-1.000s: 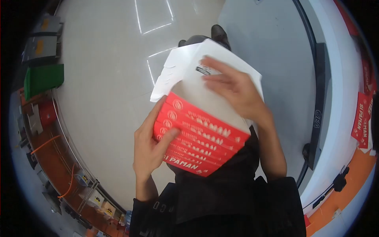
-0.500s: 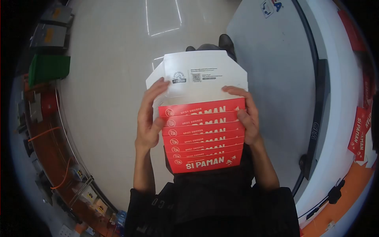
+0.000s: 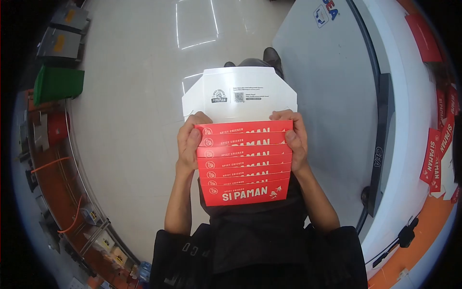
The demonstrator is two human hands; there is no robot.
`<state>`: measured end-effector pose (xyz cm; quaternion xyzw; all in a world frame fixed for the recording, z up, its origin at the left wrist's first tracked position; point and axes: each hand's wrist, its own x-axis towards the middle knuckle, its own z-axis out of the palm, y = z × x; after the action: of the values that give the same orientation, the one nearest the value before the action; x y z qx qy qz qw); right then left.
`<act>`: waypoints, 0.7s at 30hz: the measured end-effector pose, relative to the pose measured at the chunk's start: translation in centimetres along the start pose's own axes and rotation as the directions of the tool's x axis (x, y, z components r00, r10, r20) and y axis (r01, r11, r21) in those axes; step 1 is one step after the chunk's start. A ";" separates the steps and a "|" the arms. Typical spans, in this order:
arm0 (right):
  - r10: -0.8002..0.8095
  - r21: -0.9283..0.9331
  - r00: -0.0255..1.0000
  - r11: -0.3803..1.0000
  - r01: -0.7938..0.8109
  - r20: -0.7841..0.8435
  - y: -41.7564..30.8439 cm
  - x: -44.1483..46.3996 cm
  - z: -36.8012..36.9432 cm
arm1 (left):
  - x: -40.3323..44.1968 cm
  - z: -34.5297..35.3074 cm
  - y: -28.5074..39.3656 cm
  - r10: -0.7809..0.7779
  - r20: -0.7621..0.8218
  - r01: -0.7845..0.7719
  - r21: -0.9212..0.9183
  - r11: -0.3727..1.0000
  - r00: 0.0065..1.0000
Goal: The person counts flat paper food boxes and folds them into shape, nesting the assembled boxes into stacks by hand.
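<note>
Several red cardboard food boxes (image 3: 244, 194) marked "SI PAMAN" are nested one inside another in front of my body. The white inner lid flap (image 3: 255, 98) of the farthest box stands open, printed with a logo and a QR code. My left hand (image 3: 190, 139) is closed on the left side of the stack, thumb on the outside and fingers curled over the far box's edge. On the opposite side my right hand (image 3: 297, 142) grips in the same way. The fingertips are partly hidden inside the far box.
A grey chest freezer (image 3: 332, 96) stands to the right. More red packaging (image 3: 429, 159) lies beyond it on an orange counter (image 3: 418, 226). On the left are a green bin (image 3: 58, 84) and a brown shelf (image 3: 60, 178) with cables and small items.
Both hands have closed from a looser, spread hold onto the sides of the far box. The stack has shifted slightly left, and its front edge is a little farther from my body.
</note>
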<state>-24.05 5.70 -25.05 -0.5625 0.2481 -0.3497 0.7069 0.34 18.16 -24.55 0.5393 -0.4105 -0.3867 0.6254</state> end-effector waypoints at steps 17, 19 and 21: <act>-0.167 -0.178 0.939 0.977 0.117 -0.300 -2.2 -4.7 2.5 | -5.1 2.1 5.3 -0.026 -0.268 0.097 0.253 0.963 0.963; -0.155 -0.186 0.940 0.977 0.101 -0.305 -1.7 -4.7 2.2 | -5.0 2.0 5.2 -0.021 -0.250 0.098 0.301 0.949 0.968; -0.140 -0.224 0.940 0.972 0.070 -0.312 -1.8 -5.0 1.9 | -4.9 1.9 5.3 -0.030 -0.245 0.111 0.325 0.939 0.969</act>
<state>-26.14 10.56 -23.06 -0.5809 0.3661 -0.4470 0.5733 -3.03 22.61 -19.65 0.6946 -0.3736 -0.2664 0.5541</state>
